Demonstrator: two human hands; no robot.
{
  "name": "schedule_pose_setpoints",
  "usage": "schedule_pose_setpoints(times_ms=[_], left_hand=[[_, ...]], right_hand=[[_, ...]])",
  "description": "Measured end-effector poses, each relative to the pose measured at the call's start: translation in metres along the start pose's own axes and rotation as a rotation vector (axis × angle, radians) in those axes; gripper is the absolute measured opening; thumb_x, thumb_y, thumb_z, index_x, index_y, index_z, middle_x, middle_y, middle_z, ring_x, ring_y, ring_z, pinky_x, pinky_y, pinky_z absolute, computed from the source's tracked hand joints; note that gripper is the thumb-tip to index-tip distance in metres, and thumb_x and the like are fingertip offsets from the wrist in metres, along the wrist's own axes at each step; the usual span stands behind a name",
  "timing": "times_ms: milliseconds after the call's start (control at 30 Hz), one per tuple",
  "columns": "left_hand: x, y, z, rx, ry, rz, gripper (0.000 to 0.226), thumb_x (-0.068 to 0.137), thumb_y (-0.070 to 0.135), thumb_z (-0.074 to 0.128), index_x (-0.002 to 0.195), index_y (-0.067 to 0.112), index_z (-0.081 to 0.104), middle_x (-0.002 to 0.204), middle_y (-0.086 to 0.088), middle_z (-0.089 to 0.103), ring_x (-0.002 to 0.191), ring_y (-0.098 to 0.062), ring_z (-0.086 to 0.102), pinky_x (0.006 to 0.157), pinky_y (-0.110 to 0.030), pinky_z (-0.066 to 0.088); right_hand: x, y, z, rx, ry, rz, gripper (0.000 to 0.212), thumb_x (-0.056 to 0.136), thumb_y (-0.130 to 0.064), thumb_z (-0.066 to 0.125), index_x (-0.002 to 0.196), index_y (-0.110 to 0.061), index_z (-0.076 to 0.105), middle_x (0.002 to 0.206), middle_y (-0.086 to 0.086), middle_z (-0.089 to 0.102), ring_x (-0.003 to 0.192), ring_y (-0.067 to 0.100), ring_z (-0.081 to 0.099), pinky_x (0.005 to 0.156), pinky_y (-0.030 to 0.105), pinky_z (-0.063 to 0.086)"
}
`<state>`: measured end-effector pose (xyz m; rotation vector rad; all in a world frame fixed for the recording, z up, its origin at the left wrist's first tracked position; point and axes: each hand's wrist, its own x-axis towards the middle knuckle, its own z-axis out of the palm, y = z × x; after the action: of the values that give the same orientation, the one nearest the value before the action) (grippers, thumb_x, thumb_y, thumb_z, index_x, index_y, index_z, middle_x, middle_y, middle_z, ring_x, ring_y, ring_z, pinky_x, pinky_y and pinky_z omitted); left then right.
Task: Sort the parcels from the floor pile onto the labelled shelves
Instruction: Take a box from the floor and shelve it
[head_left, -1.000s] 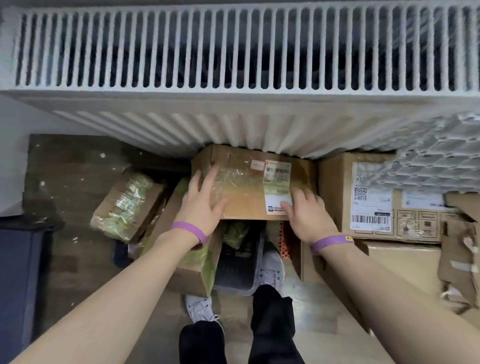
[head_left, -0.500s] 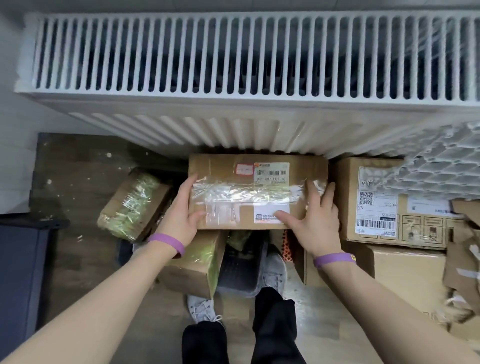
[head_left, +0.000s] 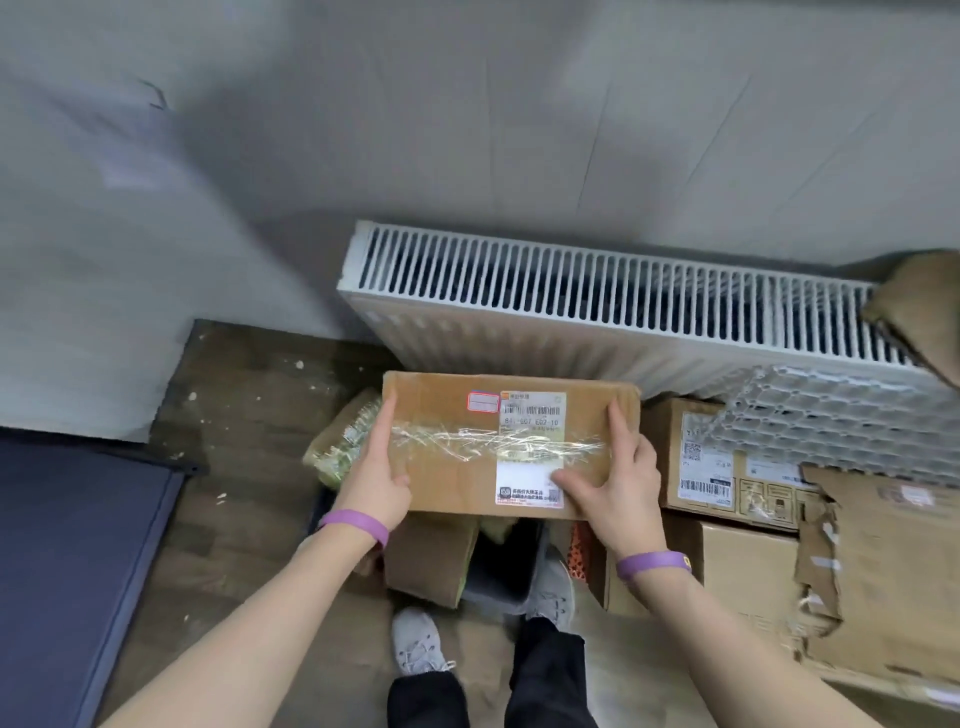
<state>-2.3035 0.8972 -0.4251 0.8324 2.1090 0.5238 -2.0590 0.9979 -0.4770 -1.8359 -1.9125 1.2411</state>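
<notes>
A flat brown cardboard parcel (head_left: 447, 467) with clear tape and a white shipping label is held up in front of me, above the floor pile. My left hand (head_left: 376, 475) grips its left edge, thumb on top. My right hand (head_left: 618, 480) grips its right edge, thumb lying across the label. Below it the pile holds a small box wrapped in green-printed tape (head_left: 337, 447), a brown box (head_left: 431, 564) under the parcel, and labelled boxes (head_left: 711, 467) to the right.
A white radiator (head_left: 597, 306) runs along the wall behind the pile, with a white honeycomb sheet (head_left: 831, 415) leaning on it. Torn cardboard (head_left: 883, 571) lies at the right. A dark blue mat (head_left: 62, 561) lies at the left. My feet (head_left: 415, 644) stand among the boxes.
Both hands have lifted the taped parcel off the pile and brought it up and toward me. My view has pulled back and up, showing the wall above the radiator.
</notes>
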Motion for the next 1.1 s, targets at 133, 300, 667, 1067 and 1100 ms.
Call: schedule_pose_setpoints(times_ms=[133,300,667,1067,1100], left_hand=[[-0.041,0.032,-0.070,-0.021,0.079,0.085,0.101,0.085,0.011,0.062,0.141,0.060,-0.007,0.154,0.009,0.029,0.130,-0.021,0.046,0.101,-0.035,0.043],[-0.088,0.069,-0.153,-0.058,0.180,0.159,0.107,0.078,0.016,0.073,0.143,0.058,-0.001,0.149,0.009,0.037,0.133,-0.023,0.042,0.107,-0.039,0.039],[-0.157,0.108,-0.292,-0.222,0.399,0.361,0.105,0.076,0.010,0.077,0.149,0.045,0.009,0.151,0.007,0.034,0.138,-0.021,0.035,0.114,-0.040,0.029],[-0.213,0.116,-0.388,-0.231,0.663,0.475,0.103,0.078,0.013,0.076,0.147,0.049,0.009,0.151,0.011,0.034,0.133,-0.022,0.042,0.100,-0.029,0.038],[-0.216,0.116,-0.393,-0.241,0.675,0.472,0.104,0.078,0.013,0.077,0.146,0.051,0.009,0.150,0.011,0.036,0.131,-0.021,0.045,0.098,-0.026,0.037]], right_hand=[[-0.032,-0.068,-0.027,-0.011,0.053,-0.095,0.108,0.068,-0.044,0.082,0.151,-0.038,0.014,0.140,0.017,0.037,0.128,0.035,0.035,0.109,0.043,0.029],[-0.062,-0.157,-0.067,-0.065,0.151,-0.228,0.106,0.068,-0.051,0.080,0.152,-0.033,0.017,0.136,0.017,0.041,0.123,0.037,0.040,0.106,0.042,0.030],[-0.109,-0.325,-0.124,-0.036,0.328,-0.532,0.103,0.065,-0.050,0.082,0.150,-0.030,0.027,0.127,0.017,0.045,0.116,0.038,0.044,0.107,0.044,0.033],[-0.147,-0.436,-0.132,0.023,0.410,-0.812,0.099,0.070,-0.051,0.078,0.150,-0.036,0.022,0.127,0.012,0.044,0.119,0.030,0.038,0.107,0.044,0.034],[-0.148,-0.441,-0.132,0.027,0.413,-0.825,0.100,0.070,-0.052,0.078,0.150,-0.036,0.021,0.127,0.012,0.044,0.120,0.029,0.038,0.108,0.042,0.032]])
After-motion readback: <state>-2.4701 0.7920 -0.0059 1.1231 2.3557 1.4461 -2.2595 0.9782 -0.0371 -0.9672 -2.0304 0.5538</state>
